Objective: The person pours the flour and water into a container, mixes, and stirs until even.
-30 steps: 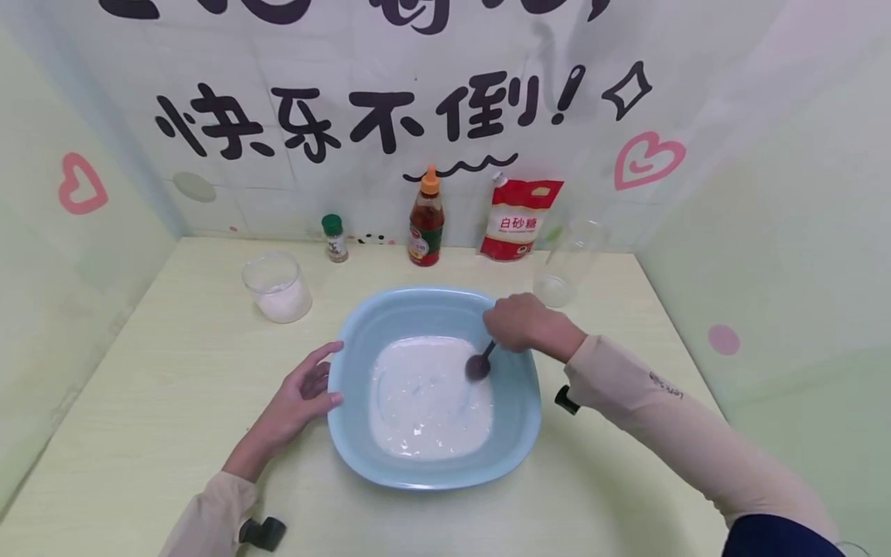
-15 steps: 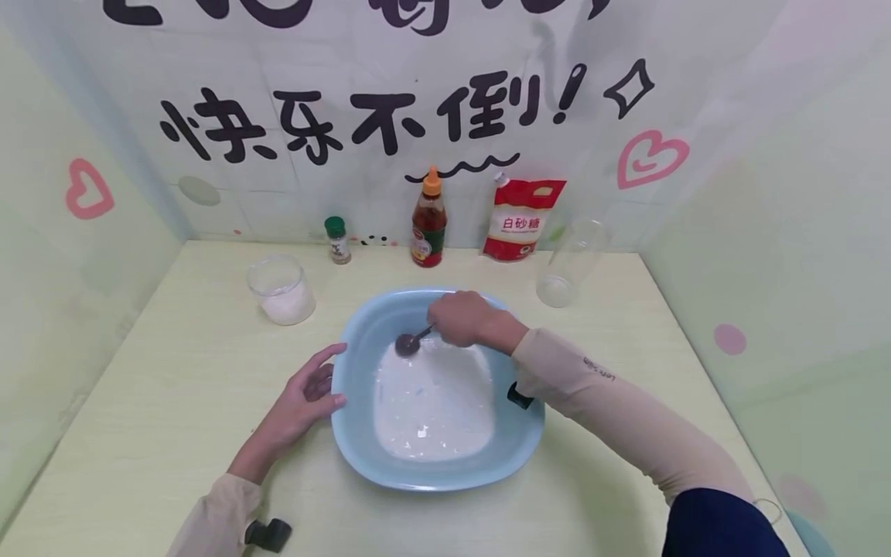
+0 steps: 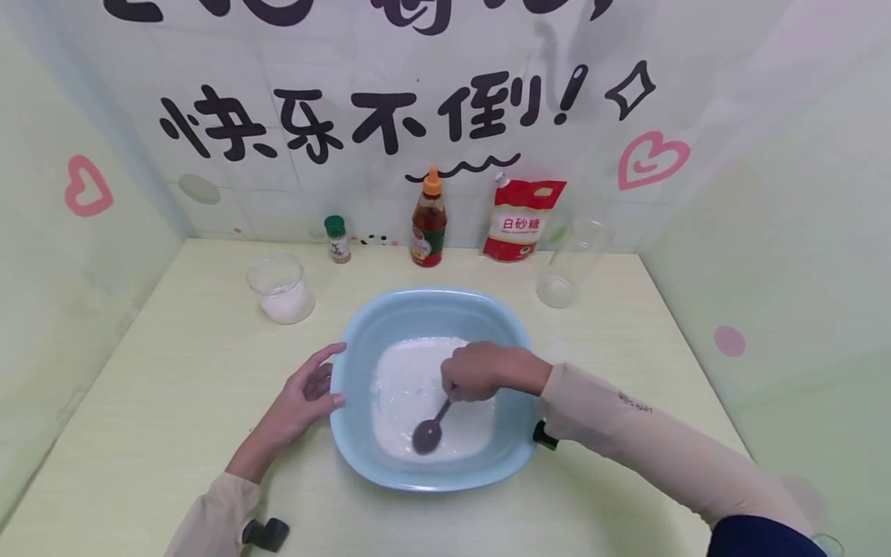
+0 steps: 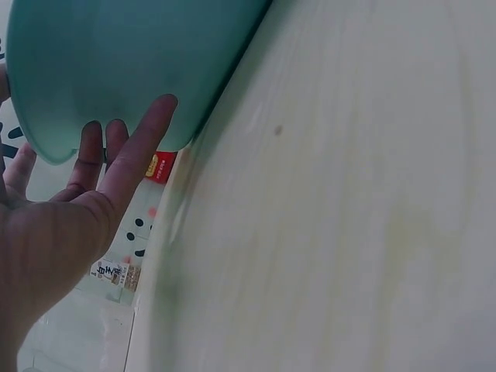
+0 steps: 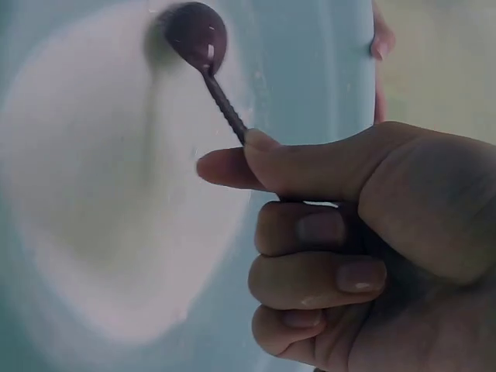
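Note:
A light blue basin (image 3: 518, 449) stands on the table with a pool of white liquid (image 3: 404, 387) in its bottom. My right hand (image 3: 487, 371) reaches over the basin and grips the handle of a dark brown spoon (image 3: 427, 437). In the right wrist view, thumb and index finger pinch the handle, the other fingers are curled, and the spoon's bowl (image 5: 200, 35) is at the white liquid's edge. My left hand (image 3: 299, 402) rests against the basin's left side; in the left wrist view its fingers (image 4: 139, 151) are spread and fairly straight by the outer wall.
Behind the basin stand a glass jar of white powder (image 3: 287, 298), a green-capped shaker (image 3: 338, 241), a sauce bottle with orange cap (image 3: 428, 228), a red-and-white pouch (image 3: 520, 220) and a tall clear glass (image 3: 567, 271). A wall rises behind them.
My right hand has swept the spoon from the basin's right side to the far left, then down to the near side. The left hand stays at the basin's left side.

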`<state>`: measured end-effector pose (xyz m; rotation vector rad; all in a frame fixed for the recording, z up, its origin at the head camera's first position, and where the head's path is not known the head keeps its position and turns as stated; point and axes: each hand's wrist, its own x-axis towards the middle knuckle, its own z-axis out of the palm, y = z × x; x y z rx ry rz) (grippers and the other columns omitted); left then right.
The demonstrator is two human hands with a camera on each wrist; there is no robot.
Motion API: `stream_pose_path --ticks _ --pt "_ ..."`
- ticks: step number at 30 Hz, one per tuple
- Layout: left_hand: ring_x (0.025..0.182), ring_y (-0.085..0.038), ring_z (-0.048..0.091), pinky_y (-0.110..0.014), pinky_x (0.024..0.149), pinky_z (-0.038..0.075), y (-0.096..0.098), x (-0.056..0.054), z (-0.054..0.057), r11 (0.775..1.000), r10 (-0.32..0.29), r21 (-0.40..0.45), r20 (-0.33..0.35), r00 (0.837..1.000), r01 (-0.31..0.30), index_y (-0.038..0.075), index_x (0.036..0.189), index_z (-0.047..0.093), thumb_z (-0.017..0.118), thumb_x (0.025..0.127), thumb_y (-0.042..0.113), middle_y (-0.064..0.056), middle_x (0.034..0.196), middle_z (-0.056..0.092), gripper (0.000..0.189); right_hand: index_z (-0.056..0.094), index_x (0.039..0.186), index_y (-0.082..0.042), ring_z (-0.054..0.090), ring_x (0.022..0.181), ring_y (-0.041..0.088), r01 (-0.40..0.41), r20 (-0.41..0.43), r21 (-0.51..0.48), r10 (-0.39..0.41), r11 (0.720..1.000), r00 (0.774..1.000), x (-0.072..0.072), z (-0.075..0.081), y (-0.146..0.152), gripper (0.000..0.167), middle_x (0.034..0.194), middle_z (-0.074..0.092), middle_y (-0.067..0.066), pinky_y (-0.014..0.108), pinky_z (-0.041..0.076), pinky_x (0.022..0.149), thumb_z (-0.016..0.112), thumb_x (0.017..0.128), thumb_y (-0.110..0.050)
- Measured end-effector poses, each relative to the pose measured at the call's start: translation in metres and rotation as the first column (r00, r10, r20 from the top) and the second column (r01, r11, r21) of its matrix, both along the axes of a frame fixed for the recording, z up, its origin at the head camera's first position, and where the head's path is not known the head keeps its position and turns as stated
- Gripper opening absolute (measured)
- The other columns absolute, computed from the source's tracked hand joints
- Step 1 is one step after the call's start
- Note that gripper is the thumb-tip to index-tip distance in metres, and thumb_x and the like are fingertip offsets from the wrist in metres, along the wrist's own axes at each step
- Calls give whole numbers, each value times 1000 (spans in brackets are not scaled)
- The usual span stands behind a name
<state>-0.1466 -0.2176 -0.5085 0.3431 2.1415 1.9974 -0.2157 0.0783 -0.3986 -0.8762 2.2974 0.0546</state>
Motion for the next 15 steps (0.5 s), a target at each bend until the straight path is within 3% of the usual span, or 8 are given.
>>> stream_pose_path --ticks 7,11,15 --pt "110 -4 65 -22 89 54 -1 1 2 1000 0 14 -13 1000 1 12 153 35 65 91 -1 -9 123 58 70 68 90 -16 57 76 19 136 -87 72 -130 988 988 -22 16 41 6 81 60 2 29 48 70 64 94 -14" --pt "111 -5 65 -21 90 53 0 0 3 999 -7 39 -26 1000 8 13 152 36 65 91 -1 -8 122 59 69 68 94 -13 57 73 21 185 -177 37 -176 982 968 -39 22 49 6 80 61 6 29 48 67 62 95 -13" --pt "110 -6 65 -21 90 53 1 0 3 998 -13 59 -33 999 15 13 152 37 64 91 -3 -7 121 60 68 69 105 -14 59 77 21 223 -225 -31 -224 974 948 -51 20 39 12 86 63 5 31 51 72 64 94 -18"
